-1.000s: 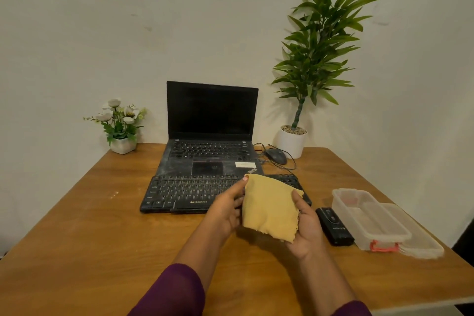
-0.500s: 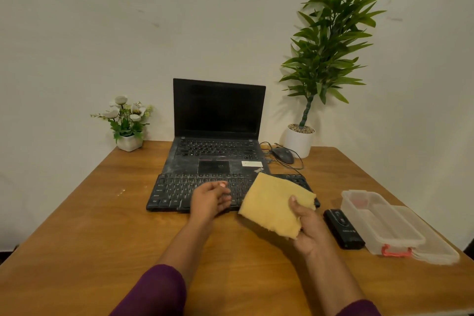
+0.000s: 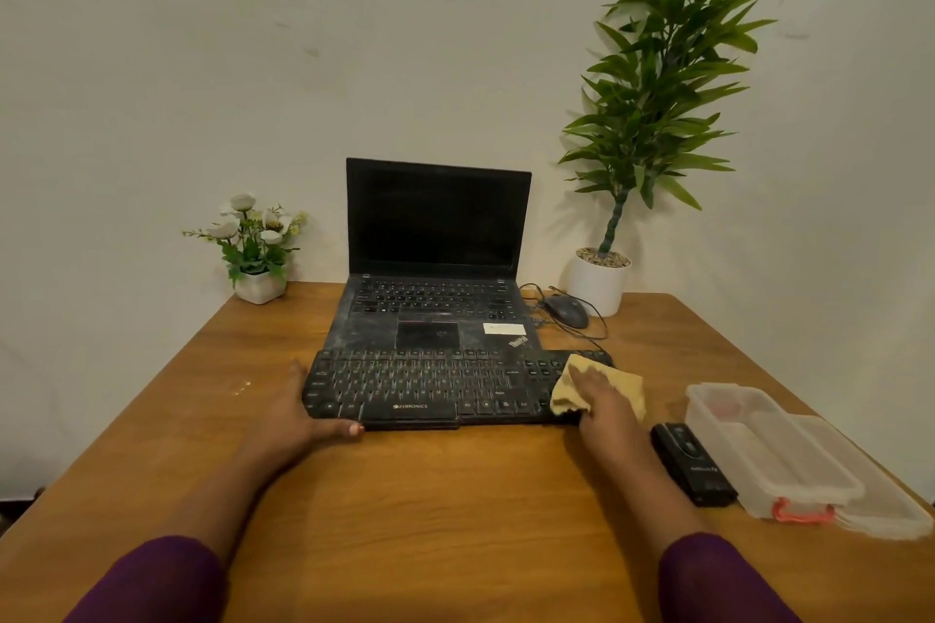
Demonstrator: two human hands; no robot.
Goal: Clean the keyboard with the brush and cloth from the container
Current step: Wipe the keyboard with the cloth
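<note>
The soft yellow cloth [image 3: 614,382] is pressed flat under the right hand [image 3: 602,402] on the right end of the dusty black plastic keyboard [image 3: 430,387]. The keyboard's left edge is gripped by the left hand [image 3: 298,412]. The wiping looks just begun; grey dust is seen on most keys. The clear plastic container [image 3: 769,455] is seen open at the right, and looks empty. No brush can be made out.
</note>
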